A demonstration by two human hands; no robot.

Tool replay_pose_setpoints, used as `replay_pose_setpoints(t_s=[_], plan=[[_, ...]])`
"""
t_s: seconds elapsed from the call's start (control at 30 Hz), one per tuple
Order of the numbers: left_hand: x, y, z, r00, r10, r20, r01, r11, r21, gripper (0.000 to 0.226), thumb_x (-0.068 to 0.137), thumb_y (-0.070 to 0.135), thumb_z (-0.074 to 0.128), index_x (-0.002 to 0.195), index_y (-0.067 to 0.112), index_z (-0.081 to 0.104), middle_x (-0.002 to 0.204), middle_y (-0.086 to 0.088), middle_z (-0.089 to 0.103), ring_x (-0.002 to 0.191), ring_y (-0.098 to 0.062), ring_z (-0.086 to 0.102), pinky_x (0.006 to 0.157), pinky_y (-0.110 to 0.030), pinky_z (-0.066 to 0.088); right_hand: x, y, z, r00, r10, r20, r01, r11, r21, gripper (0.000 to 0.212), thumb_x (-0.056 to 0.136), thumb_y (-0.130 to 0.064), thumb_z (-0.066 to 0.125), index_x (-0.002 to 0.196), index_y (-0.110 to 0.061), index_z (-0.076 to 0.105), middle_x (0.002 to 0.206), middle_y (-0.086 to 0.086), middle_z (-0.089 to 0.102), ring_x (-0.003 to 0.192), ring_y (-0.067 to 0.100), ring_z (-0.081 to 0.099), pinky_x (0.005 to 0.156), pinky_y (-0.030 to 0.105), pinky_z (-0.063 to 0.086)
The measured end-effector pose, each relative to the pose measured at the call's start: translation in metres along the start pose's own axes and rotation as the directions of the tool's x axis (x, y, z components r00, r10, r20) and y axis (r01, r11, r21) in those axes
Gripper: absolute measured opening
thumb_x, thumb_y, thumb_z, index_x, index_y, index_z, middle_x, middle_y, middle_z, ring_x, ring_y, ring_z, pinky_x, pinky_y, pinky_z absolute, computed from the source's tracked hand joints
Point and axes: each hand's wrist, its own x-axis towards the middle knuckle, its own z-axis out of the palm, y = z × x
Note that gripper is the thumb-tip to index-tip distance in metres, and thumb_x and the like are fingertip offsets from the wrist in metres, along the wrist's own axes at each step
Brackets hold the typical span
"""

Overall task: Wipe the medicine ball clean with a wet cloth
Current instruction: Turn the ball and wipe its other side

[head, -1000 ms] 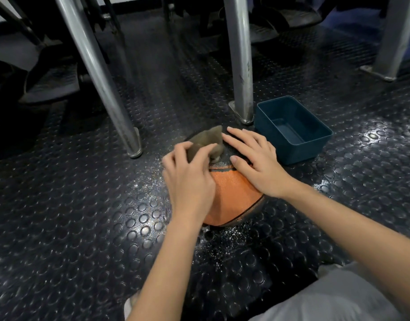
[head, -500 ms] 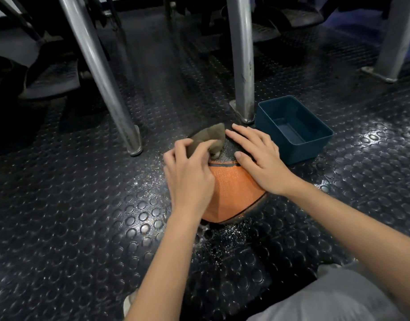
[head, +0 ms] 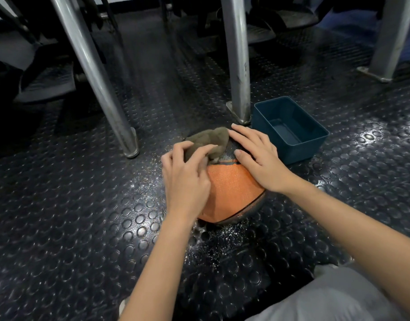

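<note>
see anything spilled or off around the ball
Yes: pale specks, droplets or grit, are scattered on the floor at the near and left sides of the ball. The tub stands upright; nothing else looks odd.

Medicine ball (head: 231, 193) on floor (head: 83, 216); cloth (head: 211, 140) atop, under left hand (head: 185, 179), right hand (head: 262, 158) beside; tub (head: 315, 144) behind-right, post (head: 236, 66) behind.

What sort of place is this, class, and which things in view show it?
Probably a gym: a studded black rubber floor, slanted metal legs like those of exercise equipment, and an orange medicine ball with a cloth held on it.
</note>
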Motion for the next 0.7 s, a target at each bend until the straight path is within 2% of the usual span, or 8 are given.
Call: replay_pose_setpoints(t_s=[0.1, 0.2, 0.23, 0.3, 0.4, 0.47, 0.6, 0.7], plan=[[0.007, -0.027, -0.005, 0.97, -0.242, 0.02, 0.243, 0.966, -0.091, 0.031, 0.096, 0.01, 0.046, 0.114, 0.027, 0.065, 0.109, 0.002, 0.046, 0.106, -0.017, 0.033, 0.09, -0.014, 0.018, 0.002, 0.003, -0.002, 1.0, 0.02, 0.006, -0.021, 0.999, 0.028, 0.039, 0.089, -0.05, 0.029, 0.127, -0.058, 0.025, 0.142, -0.032, 0.021, 0.13, -0.004, 0.012, 0.112, 0.046, 0.009], [0.01, -0.043, -0.007, 0.892, -0.44, 0.107, 0.451, 0.848, -0.277, 0.031, 0.094, 0.018, 0.046, 0.101, 0.044, 0.061, 0.111, 0.002, 0.056, 0.112, -0.024, 0.048, 0.108, -0.037, 0.03, 0.002, 0.003, -0.002, 1.0, 0.017, -0.001, -0.017, 0.999, 0.037, 0.04, 0.084, -0.059, 0.024, 0.124, -0.061, 0.024, 0.141, -0.033, 0.021, 0.129, -0.005, 0.013, 0.111, 0.045, 0.01], [0.009, -0.039, -0.007, 0.88, -0.465, 0.099, 0.473, 0.833, -0.286, 0.029, 0.093, 0.02, 0.046, 0.104, 0.042, 0.062, 0.112, 0.002, 0.054, 0.112, -0.023, 0.047, 0.107, -0.035, 0.029, 0.001, 0.002, -0.002, 1.0, 0.017, -0.005, -0.017, 0.999, 0.04, 0.04, 0.084, -0.058, 0.023, 0.124, -0.061, 0.024, 0.14, -0.034, 0.021, 0.129, -0.005, 0.014, 0.111, 0.045, 0.01], [0.004, -0.021, -0.003, 0.903, -0.426, 0.056, 0.427, 0.876, -0.225, 0.027, 0.096, 0.015, 0.048, 0.113, 0.029, 0.064, 0.11, 0.004, 0.044, 0.107, -0.016, 0.035, 0.094, -0.017, 0.02, 0.0, 0.002, -0.003, 1.0, 0.024, -0.016, -0.023, 0.999, 0.042, 0.037, 0.088, -0.05, 0.028, 0.123, -0.06, 0.024, 0.14, -0.033, 0.021, 0.131, -0.003, 0.015, 0.112, 0.046, 0.011], [-0.005, 0.005, 0.0, 0.995, -0.097, 0.021, 0.098, 0.991, -0.087, 0.029, 0.094, 0.011, 0.051, 0.112, 0.027, 0.068, 0.11, 0.009, 0.037, 0.102, -0.008, 0.023, 0.087, -0.014, 0.016, 0.001, 0.002, -0.004, 0.999, 0.042, -0.026, -0.041, 0.998, 0.047, 0.038, 0.089, -0.043, 0.028, 0.123, -0.059, 0.025, 0.14, -0.032, 0.022, 0.131, -0.002, 0.015, 0.113, 0.047, 0.012], [-0.005, 0.003, 0.003, 0.994, -0.085, 0.067, 0.091, 0.991, -0.097, 0.03, 0.096, 0.014, 0.049, 0.115, 0.028, 0.066, 0.112, 0.01, 0.035, 0.102, -0.007, 0.022, 0.088, -0.014, 0.016, 0.003, 0.003, -0.004, 0.998, 0.049, -0.027, -0.047, 0.997, 0.059, 0.037, 0.089, -0.043, 0.029, 0.122, -0.059, 0.025, 0.14, -0.032, 0.022, 0.131, -0.002, 0.016, 0.113, 0.047, 0.012], [0.001, -0.016, 0.003, 0.922, -0.386, 0.026, 0.383, 0.901, -0.202, 0.03, 0.099, 0.016, 0.043, 0.124, 0.022, 0.058, 0.112, 0.005, 0.037, 0.107, -0.013, 0.027, 0.085, -0.012, 0.015, 0.004, 0.003, -0.003, 0.999, 0.037, -0.019, -0.036, 0.997, 0.067, 0.036, 0.089, -0.045, 0.031, 0.121, -0.06, 0.026, 0.14, -0.032, 0.023, 0.13, -0.003, 0.015, 0.113, 0.046, 0.011], [-0.003, -0.034, 0.006, 0.744, -0.657, 0.119, 0.648, 0.668, -0.365, 0.024, 0.101, 0.016, 0.037, 0.114, 0.021, 0.057, 0.112, -0.001, 0.049, 0.111, -0.019, 0.045, 0.089, -0.026, 0.03, 0.002, 0.003, -0.002, 0.999, 0.03, -0.019, -0.029, 0.998, 0.061, 0.037, 0.089, -0.047, 0.032, 0.123, -0.059, 0.027, 0.14, -0.031, 0.024, 0.129, -0.004, 0.015, 0.111, 0.043, 0.011]])
